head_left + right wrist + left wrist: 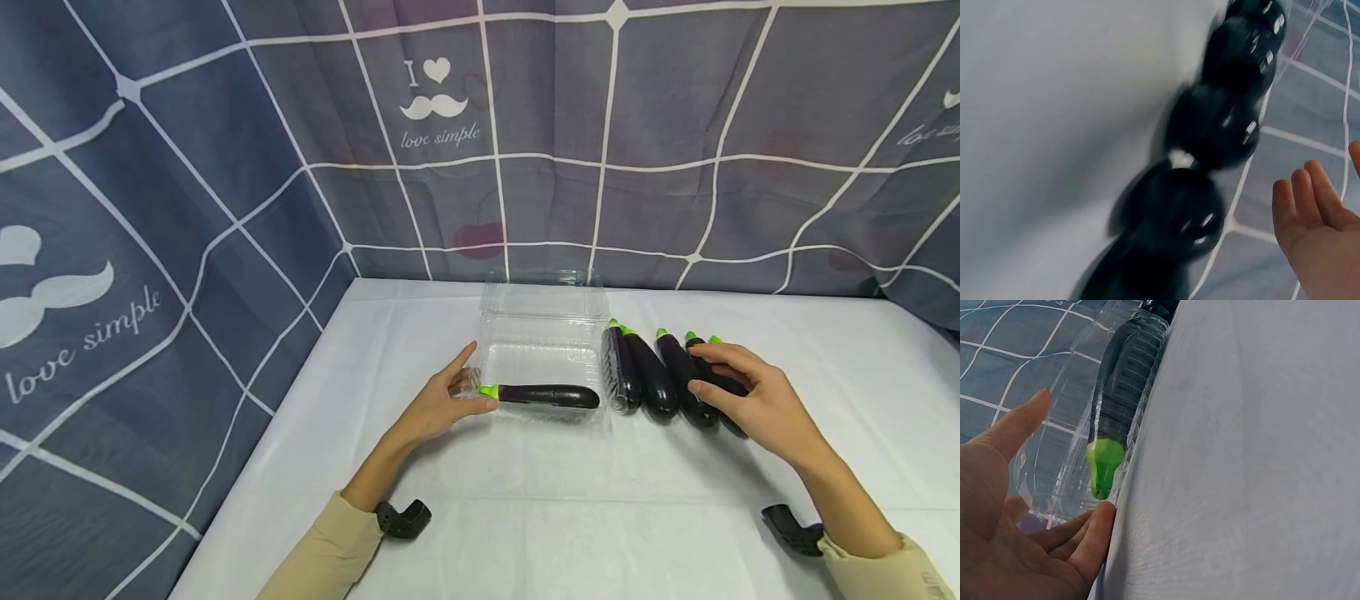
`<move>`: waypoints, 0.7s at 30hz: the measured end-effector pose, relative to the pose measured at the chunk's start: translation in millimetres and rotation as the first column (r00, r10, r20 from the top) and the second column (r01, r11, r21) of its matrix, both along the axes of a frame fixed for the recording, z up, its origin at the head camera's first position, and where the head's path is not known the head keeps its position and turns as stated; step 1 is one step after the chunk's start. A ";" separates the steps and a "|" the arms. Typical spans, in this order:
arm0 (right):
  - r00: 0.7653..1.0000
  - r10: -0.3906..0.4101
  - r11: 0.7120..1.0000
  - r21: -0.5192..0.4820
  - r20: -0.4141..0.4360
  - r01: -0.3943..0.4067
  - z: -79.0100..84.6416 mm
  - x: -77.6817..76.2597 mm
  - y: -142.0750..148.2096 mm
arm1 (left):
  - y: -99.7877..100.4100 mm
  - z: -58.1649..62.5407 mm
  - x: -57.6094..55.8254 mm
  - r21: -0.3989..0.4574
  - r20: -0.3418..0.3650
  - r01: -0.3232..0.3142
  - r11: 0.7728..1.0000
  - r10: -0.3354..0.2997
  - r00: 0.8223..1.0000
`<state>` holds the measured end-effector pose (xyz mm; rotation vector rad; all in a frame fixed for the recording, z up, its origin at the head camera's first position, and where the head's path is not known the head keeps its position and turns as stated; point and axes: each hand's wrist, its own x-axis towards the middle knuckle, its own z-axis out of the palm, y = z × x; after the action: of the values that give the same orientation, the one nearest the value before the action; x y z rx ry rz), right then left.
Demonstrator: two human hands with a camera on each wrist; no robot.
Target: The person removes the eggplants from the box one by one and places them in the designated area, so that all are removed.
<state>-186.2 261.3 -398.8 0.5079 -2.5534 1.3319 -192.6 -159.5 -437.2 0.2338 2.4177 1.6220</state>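
An opened clear plastic container (551, 364) lies on the white table with its lid folded back. Across its front part lies one dark eggplant (551, 396), its green stem end toward the left. My left hand (442, 404) holds the container's left end, thumb at the front corner beside the stem; in the left wrist view the fingers (1094, 540) bend round that end. Several more eggplants (654, 379) lie side by side right of the container. My right hand (750, 400) hovers over the rightmost ones, thumb and fingers spread, holding nothing.
A grey checked cloth (555, 200) hangs behind the table, and a blue one (247, 292) along its left side. The folded-back lid (543, 302) reaches close to the rear cloth. A black wrist mount (403, 519) sits at each cuff.
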 end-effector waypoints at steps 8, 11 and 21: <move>0.994 0.104 0.994 0.046 -0.019 -0.103 7.0 1.2 -31.1 | -0.5 0.4 0.6 -0.002 0.002 0.001 1.000 -0.001 1.000; 0.989 0.143 0.989 0.051 -0.022 -0.142 6.1 1.2 -38.7 | -0.2 0.6 0.8 -0.001 0.001 -0.001 1.000 0.001 1.000; 0.967 0.249 0.968 0.032 -0.062 -0.247 1.3 -1.3 -59.1 | -0.2 0.4 0.4 -0.001 0.000 -0.005 1.000 0.005 1.000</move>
<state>-187.5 202.1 -397.5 0.8860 -2.5195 1.3376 -192.2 -159.6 -436.7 0.2279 2.4207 1.6230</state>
